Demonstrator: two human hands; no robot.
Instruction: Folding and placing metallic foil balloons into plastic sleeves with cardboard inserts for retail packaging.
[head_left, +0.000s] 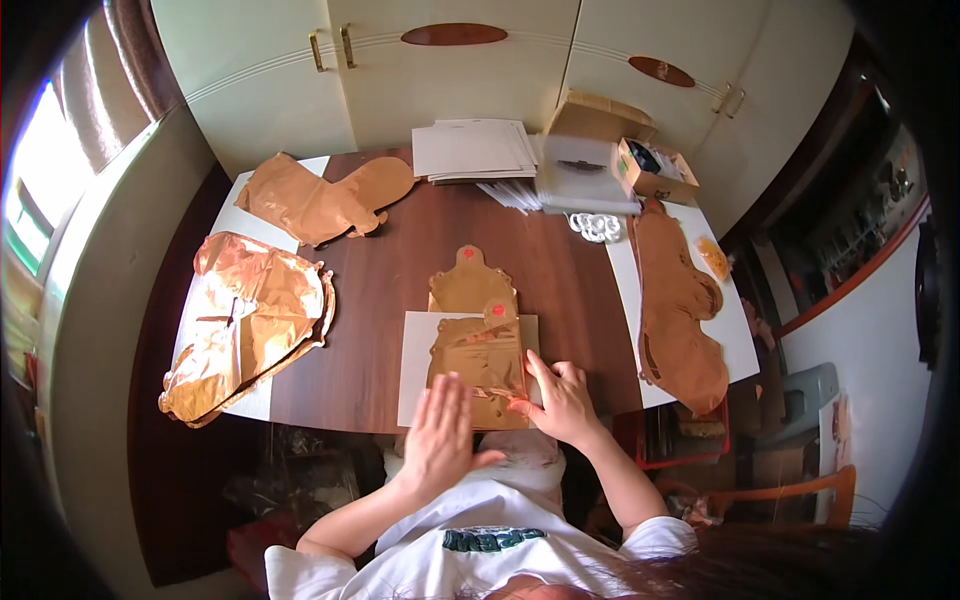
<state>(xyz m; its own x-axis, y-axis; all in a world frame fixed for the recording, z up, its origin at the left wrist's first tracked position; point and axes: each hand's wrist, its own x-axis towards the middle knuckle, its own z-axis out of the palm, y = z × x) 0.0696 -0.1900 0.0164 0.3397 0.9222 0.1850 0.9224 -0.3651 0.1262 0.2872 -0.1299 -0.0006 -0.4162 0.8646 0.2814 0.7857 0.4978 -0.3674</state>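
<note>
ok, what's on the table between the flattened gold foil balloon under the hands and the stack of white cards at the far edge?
Head view: only bare brown wooden tabletop between the flattened gold foil balloon and the stack of white cards.

The scene is lit by daylight from a blown-out window at the left edge. Glare is seen on the crumpled gold foil. Straight edges are bent by fisheye distortion, and the corners are darkened.
</note>
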